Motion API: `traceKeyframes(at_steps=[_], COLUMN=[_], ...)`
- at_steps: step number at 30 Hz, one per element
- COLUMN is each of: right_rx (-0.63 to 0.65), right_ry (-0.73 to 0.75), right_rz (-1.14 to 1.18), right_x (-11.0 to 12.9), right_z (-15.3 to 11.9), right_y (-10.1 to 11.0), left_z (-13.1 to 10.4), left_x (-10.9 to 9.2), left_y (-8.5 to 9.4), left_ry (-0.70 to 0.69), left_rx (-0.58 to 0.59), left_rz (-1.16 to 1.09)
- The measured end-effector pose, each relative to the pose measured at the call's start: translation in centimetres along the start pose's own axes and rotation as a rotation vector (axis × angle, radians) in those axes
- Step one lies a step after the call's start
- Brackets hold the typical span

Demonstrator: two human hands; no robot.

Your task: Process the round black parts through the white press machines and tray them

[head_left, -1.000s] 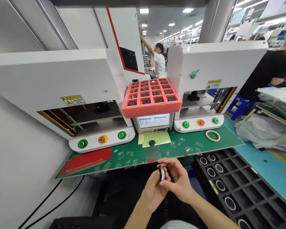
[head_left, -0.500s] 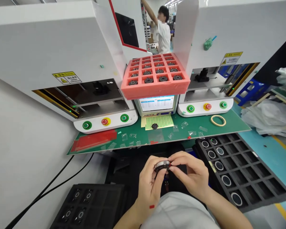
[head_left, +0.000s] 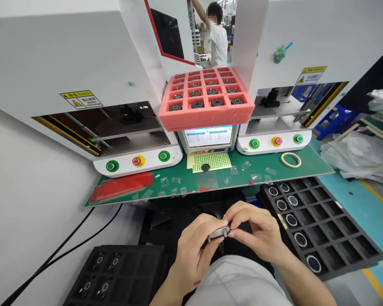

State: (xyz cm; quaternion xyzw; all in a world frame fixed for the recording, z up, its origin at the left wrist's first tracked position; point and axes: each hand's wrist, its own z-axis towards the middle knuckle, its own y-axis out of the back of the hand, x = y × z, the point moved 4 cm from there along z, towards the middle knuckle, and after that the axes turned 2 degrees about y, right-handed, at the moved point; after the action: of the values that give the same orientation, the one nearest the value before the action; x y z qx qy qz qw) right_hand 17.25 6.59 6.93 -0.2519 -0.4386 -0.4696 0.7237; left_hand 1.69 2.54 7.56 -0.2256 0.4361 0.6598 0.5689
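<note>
A small round silver-and-black part [head_left: 219,233] is held edge-on above my lap. My left hand [head_left: 196,242] is closed around its left side, thumb below and fingers above. At the right rim, my right hand [head_left: 257,229] pinches with thumb and index finger; whether a smaller piece sits between those fingertips is hidden. A red sticker [head_left: 197,283] lies on my left wrist. Beyond the hands, another black round part [head_left: 206,167] rests on a sheet of green dots [head_left: 221,161] on the green bench [head_left: 191,180].
Two white machines [head_left: 137,159] [head_left: 276,142] flank a monitor [head_left: 207,138] topped by a pink foam tray [head_left: 207,119]. Black trays with round parts stand right [head_left: 335,216] and lower left [head_left: 130,276]. Red film [head_left: 123,187], clear scraps and a tape roll [head_left: 290,160] lie on the bench. A person [head_left: 217,40] stands behind.
The round part has tilted and moved slightly lower between my hands. Red seen at its right edge by my right fingertips no longer shows. The camera view has shifted slightly.
</note>
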Motion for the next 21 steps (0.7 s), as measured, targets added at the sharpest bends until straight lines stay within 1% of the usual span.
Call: traceKeyframes(at_steps=[3, 5, 7, 9, 12, 14, 19, 21], right_rx=[0.104, 0.116, 0.07, -0.01, -0.095, -0.118, -0.15, -0.16], right_ry=[-0.021, -0.013, 0.017, 0.079, 0.212, 0.265, 0.267, 0.297], right_rz=[0.031, 0.048, 0.066, 0.053, -0.06, -0.132, -0.179, -0.211], right_x=[-0.1, -0.2, -0.3, -0.2, 0.4, 0.7, 1.3, 1.7], right_z=[0.1, 0.2, 0.2, 0.1, -0.1, -0.2, -0.1, 0.0], right_y=[0.2, 0.3, 0.2, 0.2, 0.0, -0.1, -0.1, -0.1], left_z=[0.1, 0.2, 0.2, 0.2, 0.1, 0.1, 0.1, 0.1], left_x=[-0.1, -0.1, -0.1, -0.1, 0.0, 0.1, 0.1, 0.1], left_y=[-0.1, -0.1, -0.1, -0.1, -0.1, -0.1, -0.1, -0.2], left_ry=[-0.028, -0.036, -0.043, -0.057, -0.07, -0.065, -0.077, -0.089], left_rx=[0.019, 0.017, 0.007, -0.007, -0.021, -0.024, -0.047, -0.058], left_rz=[-0.023, -0.023, -0.021, -0.021, -0.008, 0.004, 0.02, 0.02])
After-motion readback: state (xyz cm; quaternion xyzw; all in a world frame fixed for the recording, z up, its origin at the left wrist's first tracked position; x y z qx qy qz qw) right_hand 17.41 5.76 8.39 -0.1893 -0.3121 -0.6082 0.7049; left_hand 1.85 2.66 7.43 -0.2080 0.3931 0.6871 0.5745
